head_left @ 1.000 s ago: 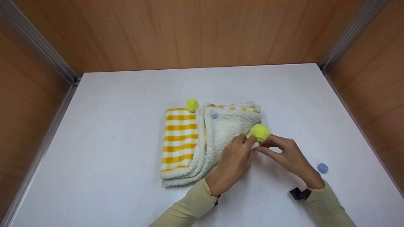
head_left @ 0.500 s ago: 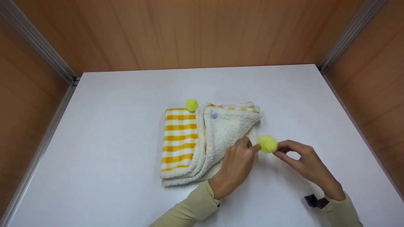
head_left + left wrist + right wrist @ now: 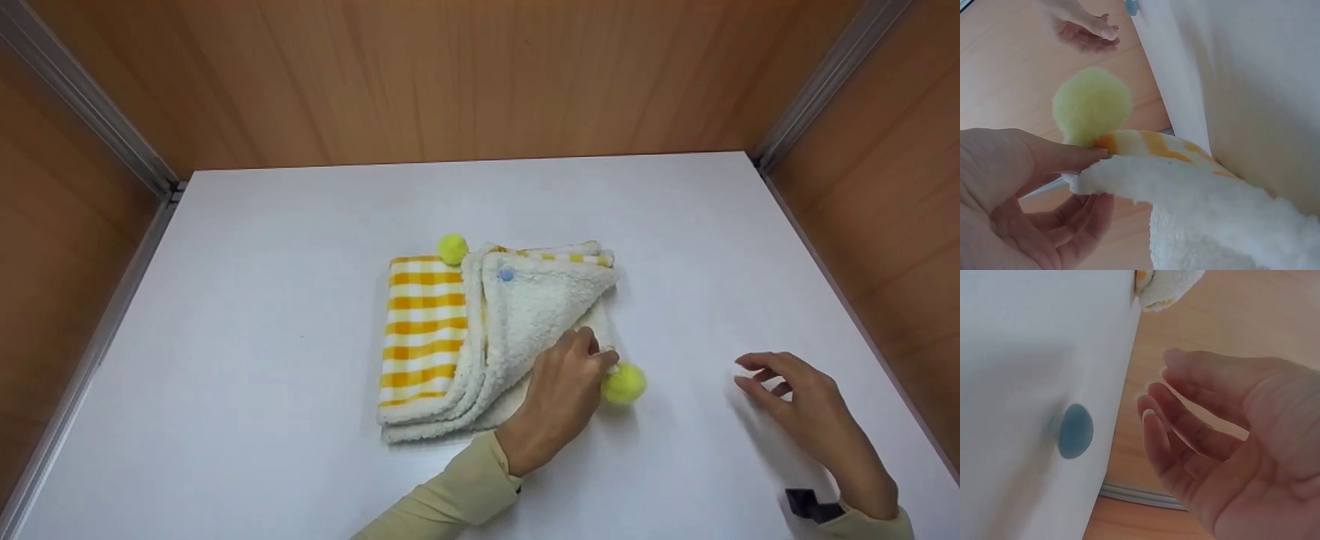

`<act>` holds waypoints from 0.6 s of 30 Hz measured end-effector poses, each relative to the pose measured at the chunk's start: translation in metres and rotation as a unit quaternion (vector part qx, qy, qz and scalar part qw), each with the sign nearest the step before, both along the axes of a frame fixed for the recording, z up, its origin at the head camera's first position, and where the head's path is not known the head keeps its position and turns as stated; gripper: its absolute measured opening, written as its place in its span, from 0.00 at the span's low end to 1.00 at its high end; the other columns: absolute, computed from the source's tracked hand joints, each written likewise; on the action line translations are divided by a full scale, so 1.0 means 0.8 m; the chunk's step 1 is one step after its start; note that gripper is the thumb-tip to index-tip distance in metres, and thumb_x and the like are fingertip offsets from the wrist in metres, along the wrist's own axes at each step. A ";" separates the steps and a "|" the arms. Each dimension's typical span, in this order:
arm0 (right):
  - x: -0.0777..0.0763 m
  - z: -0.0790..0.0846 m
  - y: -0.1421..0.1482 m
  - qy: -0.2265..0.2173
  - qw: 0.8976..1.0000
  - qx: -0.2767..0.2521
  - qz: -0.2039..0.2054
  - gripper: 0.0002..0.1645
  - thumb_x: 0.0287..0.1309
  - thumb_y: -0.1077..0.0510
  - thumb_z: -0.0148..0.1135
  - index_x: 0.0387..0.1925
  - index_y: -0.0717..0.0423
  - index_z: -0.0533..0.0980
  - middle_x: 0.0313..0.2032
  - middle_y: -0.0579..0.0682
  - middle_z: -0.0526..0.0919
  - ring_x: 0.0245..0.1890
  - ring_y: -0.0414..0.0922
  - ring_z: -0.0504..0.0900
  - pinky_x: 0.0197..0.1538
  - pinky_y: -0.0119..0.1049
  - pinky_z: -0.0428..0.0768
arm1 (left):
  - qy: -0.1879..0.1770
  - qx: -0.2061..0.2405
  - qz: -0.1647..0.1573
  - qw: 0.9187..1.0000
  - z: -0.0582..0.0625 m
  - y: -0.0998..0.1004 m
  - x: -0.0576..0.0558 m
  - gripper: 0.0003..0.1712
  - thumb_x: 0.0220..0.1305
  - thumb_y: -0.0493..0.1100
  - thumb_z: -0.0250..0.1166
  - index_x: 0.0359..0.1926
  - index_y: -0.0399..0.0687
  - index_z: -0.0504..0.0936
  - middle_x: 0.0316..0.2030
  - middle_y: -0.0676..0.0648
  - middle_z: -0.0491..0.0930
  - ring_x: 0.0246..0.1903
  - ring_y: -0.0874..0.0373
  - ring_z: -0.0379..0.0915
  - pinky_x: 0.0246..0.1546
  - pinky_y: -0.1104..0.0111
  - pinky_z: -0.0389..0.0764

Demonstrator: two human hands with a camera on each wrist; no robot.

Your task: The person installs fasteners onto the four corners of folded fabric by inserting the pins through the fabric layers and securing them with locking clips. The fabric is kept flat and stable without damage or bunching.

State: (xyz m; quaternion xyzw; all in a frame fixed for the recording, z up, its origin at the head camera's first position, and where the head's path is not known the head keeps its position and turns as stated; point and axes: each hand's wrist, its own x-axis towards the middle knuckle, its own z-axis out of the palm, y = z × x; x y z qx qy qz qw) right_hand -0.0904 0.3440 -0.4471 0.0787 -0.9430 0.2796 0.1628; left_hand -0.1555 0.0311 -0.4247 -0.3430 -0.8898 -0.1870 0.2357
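Observation:
A folded blanket (image 3: 547, 300), yellow-and-white check on one face and white fleece on the other, lies mid-table. My left hand (image 3: 559, 401) pinches its near right corner, where a yellow pompom (image 3: 625, 383) hangs. In the left wrist view thumb and fingers grip the fleece edge (image 3: 1129, 174) just below the pompom (image 3: 1092, 104). My right hand (image 3: 814, 412) is off to the right, fingers loosely curved and holding nothing. Beside it, in the right wrist view, a round blue button-like piece (image 3: 1076, 431) with a short stem sits on the table; the hand hides it from the head view.
Another yellow pompom (image 3: 453, 249) sits at the blanket's far edge. A small blue button (image 3: 506, 275) shows on the folded fleece flap. Wooden panels (image 3: 480, 82) stand behind and at both sides of the white table (image 3: 262, 337).
My right hand has left the blanket corner and moved right, toward the blue button-like piece. The pompom has swung down toward me while the left hand keeps its pinch.

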 end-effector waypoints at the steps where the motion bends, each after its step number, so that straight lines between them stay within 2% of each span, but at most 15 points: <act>1: 0.003 -0.002 0.003 -0.002 1.000 0.003 -0.004 0.23 0.45 0.76 0.76 0.46 0.60 0.84 0.40 0.55 0.85 0.36 0.26 0.77 0.35 0.17 0.74 | 0.002 -0.001 0.001 1.000 -0.001 0.000 0.000 0.12 0.54 0.32 0.75 0.34 0.56 0.93 0.30 0.50 0.77 0.27 0.60 0.73 0.21 0.73 0.74; 5: 0.010 -0.006 0.014 -0.029 0.999 0.014 -0.024 0.23 0.47 0.73 0.76 0.47 0.60 0.84 0.43 0.57 0.84 0.36 0.31 0.79 0.33 0.19 0.75 | 0.009 -0.006 0.009 1.000 -0.001 0.000 0.001 0.12 0.55 0.33 0.76 0.35 0.56 0.93 0.30 0.51 0.76 0.27 0.60 0.73 0.21 0.73 0.75; 10: 0.017 -0.006 0.020 -0.127 0.990 0.017 -0.058 0.21 0.55 0.67 0.74 0.51 0.60 0.82 0.49 0.62 0.81 0.37 0.47 0.81 0.32 0.27 0.77 | 0.009 -0.020 0.017 1.000 -0.003 0.000 0.002 0.14 0.53 0.32 0.76 0.36 0.56 0.93 0.31 0.51 0.77 0.28 0.60 0.74 0.23 0.73 0.76; 12: 0.019 -0.008 0.022 -0.151 0.986 0.019 -0.061 0.21 0.55 0.67 0.74 0.51 0.61 0.82 0.50 0.63 0.81 0.39 0.50 0.81 0.33 0.29 0.78 | 0.004 -0.024 0.018 1.000 -0.004 0.001 0.002 0.14 0.53 0.32 0.76 0.37 0.56 0.92 0.31 0.51 0.78 0.29 0.60 0.74 0.24 0.73 0.76; 14: 0.020 -0.011 0.023 -0.160 0.985 0.020 -0.058 0.21 0.54 0.68 0.74 0.51 0.62 0.82 0.48 0.62 0.81 0.41 0.41 0.80 0.35 0.27 0.79 | 0.000 -0.026 0.020 0.999 -0.003 0.001 0.002 0.14 0.53 0.32 0.76 0.38 0.54 0.92 0.32 0.50 0.79 0.30 0.59 0.75 0.24 0.73 0.77; 18: 0.019 -0.017 0.026 -0.141 0.989 0.009 -0.046 0.22 0.50 0.73 0.75 0.48 0.64 0.82 0.44 0.60 0.82 0.40 0.24 0.74 0.38 0.22 0.78 | -0.003 -0.031 0.024 0.999 -0.001 0.001 0.003 0.14 0.54 0.32 0.76 0.40 0.50 0.89 0.32 0.50 0.79 0.29 0.59 0.75 0.22 0.73 0.77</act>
